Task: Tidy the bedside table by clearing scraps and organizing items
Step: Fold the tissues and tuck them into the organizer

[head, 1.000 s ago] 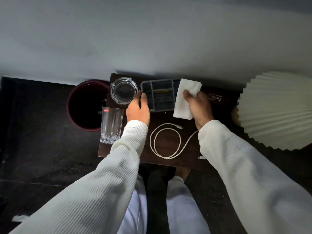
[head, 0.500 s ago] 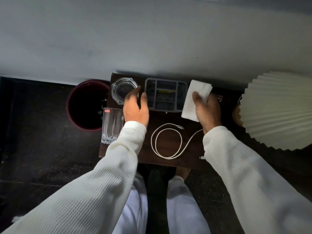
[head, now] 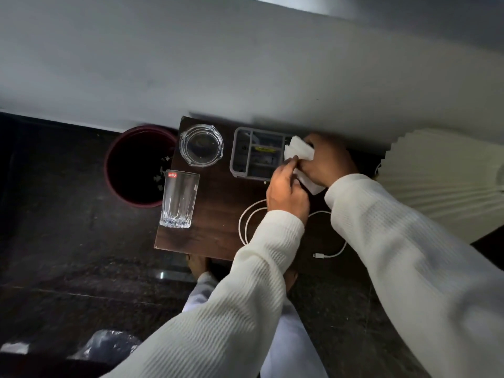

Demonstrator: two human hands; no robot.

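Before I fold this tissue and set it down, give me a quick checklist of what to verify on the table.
1. Both hands on the tissue: left hand and right hand pinch it. Ok.
2. Organizer tray free of the tissue: a corner overlaps it. Not ok.
3. Drinking glass upright, away from the hands. Ok.
4. Charging cable tidy: loose, partly under the left arm. Not ok.
5. Bin beside the table, open. Ok.
6. Ashtray clean: cannot tell.

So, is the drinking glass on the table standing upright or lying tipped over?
Upright. The drinking glass stands on its thick base on the bedside table, open mouth facing up, beside the glass ashtray. It looks empty.
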